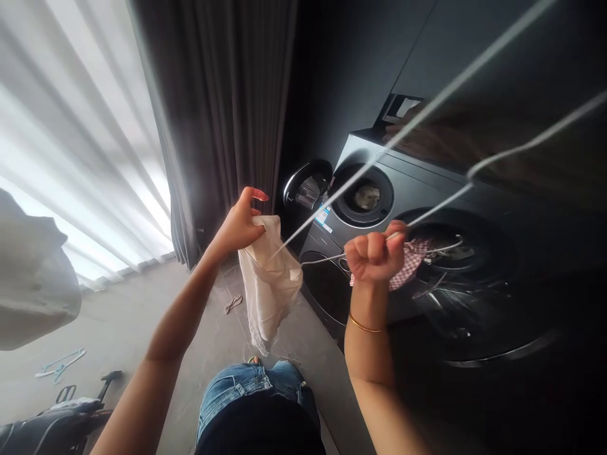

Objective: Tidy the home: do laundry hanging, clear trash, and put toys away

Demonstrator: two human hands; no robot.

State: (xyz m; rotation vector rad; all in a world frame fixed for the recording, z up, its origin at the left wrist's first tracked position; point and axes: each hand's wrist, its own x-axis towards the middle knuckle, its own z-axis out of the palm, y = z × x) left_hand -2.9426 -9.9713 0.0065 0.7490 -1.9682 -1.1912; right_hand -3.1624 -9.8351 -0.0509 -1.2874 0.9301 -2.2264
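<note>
My right hand is closed in a fist around the neck of a white wire hanger. The hanger's hook sticks out to the right, and its arms and straight bar stretch toward the upper right, out of view. A thin whitish garment covers the hanger's left end and hangs down. At the garment's upper edge, my left hand has the cloth at its thumb, with the index finger raised and curled; some fingers are hidden. Behind my right hand shows a pink checked cloth, by the dark round door of a machine.
A grey front-loading washer stands ahead with its round door open and cloth in the drum. Light blue hangers lie on the floor at left, near a black wheeled-looking item. White cloth hangs at left, beside curtains.
</note>
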